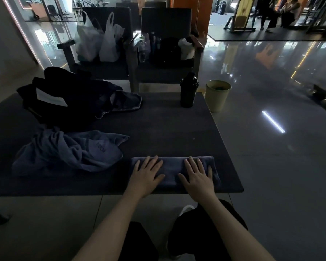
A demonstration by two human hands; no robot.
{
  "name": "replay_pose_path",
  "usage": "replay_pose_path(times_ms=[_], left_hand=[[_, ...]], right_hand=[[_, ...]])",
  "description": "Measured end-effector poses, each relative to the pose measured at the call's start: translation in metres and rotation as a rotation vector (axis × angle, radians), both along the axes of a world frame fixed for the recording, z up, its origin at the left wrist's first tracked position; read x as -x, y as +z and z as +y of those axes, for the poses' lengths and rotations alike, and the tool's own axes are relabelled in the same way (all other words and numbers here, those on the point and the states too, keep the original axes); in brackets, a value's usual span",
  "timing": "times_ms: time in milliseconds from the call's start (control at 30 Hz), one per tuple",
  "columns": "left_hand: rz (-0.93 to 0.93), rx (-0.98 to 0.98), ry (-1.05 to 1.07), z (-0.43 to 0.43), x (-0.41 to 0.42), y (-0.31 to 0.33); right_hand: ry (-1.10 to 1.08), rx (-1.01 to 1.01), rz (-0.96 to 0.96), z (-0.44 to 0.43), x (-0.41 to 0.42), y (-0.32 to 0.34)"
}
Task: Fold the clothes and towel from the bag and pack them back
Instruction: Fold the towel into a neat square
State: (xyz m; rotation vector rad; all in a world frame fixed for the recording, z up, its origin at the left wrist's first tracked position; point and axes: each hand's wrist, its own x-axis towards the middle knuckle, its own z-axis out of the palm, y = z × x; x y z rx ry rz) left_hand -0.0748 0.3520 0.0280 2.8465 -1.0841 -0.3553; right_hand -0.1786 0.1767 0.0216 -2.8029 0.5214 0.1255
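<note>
Folded blue towel (174, 170) lies flat, long, narrow.

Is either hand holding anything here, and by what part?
Nothing is gripped. The left hand and right hand lie flat on top of the folded towel.

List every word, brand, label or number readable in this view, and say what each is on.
Nothing reads clearly.
Crumpled blue-grey cloth garment: a small dark printed mark near its middle, too blurred to read.
Black fabric bag: a white panel on its side, no lettering discernible.
Small bottles on the dark chair: labels too small to read.
</note>
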Motion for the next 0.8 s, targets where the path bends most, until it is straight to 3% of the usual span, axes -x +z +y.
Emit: replay_pose_path(times_ms=[633, 700, 800], left_hand=[[-0.136, 0.048, 0.186, -0.038, -0.056, -0.02], [-0.12, 0.041, 0.202, -0.039, -0.055, -0.018], [-0.091, 0.028, 0.233, -0.041, -0.051, -0.013]], right_hand=[[0.139, 0.114, -0.001, -0.061, -0.098, -0.011], [0.097, 0.194, 0.011, -0.056, -0.098, -0.007], [-0.082, 0.373, -0.119, -0.031, -0.083, 0.0]])
